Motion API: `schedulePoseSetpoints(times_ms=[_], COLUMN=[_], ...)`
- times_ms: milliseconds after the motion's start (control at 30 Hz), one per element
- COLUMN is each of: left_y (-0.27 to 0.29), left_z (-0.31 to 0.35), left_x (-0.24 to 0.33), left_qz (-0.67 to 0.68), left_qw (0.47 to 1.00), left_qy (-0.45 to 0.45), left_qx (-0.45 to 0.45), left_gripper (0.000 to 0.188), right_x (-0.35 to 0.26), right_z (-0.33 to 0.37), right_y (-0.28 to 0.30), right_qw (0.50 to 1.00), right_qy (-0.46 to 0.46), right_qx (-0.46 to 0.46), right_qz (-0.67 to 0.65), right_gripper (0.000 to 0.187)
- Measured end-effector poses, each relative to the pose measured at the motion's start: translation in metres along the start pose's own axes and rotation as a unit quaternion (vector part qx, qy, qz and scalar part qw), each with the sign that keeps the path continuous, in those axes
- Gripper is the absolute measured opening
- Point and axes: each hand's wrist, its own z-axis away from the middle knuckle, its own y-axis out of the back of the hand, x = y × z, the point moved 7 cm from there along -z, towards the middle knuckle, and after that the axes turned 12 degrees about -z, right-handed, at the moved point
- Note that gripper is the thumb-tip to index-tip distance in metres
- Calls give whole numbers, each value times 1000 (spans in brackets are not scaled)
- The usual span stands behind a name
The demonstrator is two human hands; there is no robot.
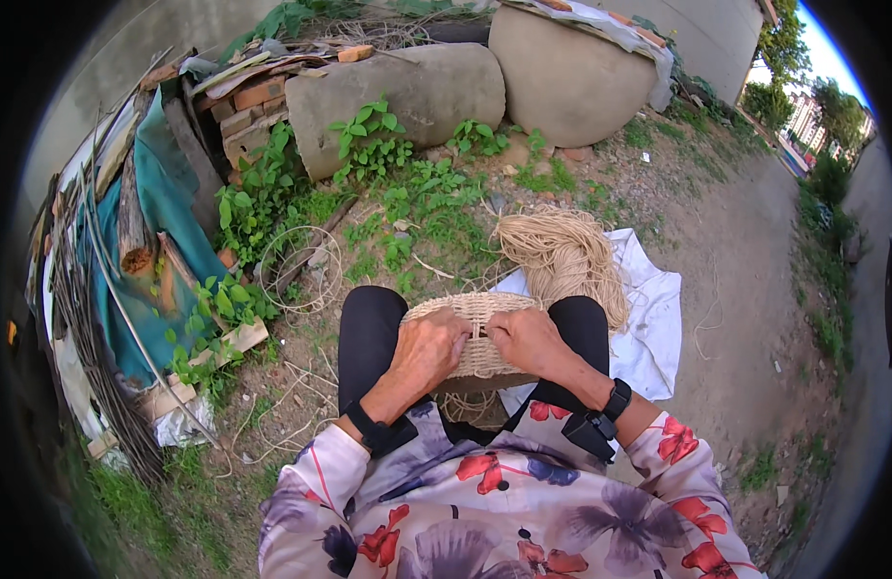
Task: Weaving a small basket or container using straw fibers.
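Observation:
A pale woven basket (pixel 477 305) rests across my lap between my knees, its weave of tan cord facing up. My left hand (pixel 426 347) lies on its left part with the fingers curled closed near the middle. From the other side my right hand (pixel 530 340) pinches at the weave, its fingers close to the left ones. A small dark gap shows between the two hands. Any strand under the fingertips is too small to make out. Past my right knee, a large hank of tan cord (pixel 562 253) lies on a white cloth (pixel 655 323).
Loose strands are strewn on the ground left of my legs, near a thin coiled ring (pixel 301 270). A concrete cylinder (pixel 407 101), a big rounded clay vessel (pixel 566 77) and leafy plants stand ahead. Bundled sticks (pixel 91 338) and a teal tarp (pixel 166 203) are at left.

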Motion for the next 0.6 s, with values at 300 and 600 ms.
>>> schedulePoseSetpoints(times_ms=[300,600], left_y=[-7,-9], left_z=[7,9], left_x=[0,-5], left_qz=[-17,16], left_qw=[1000,1000], left_qy=[-3,8], left_qx=[-11,1], left_gripper=[9,10], right_x=[2,24], right_z=[-6,-2], right_y=[-11,-25], right_qw=[996,842], right_qy=[16,-266], right_qx=[-83,-177], right_qz=[-20,-435], right_gripper=[18,26])
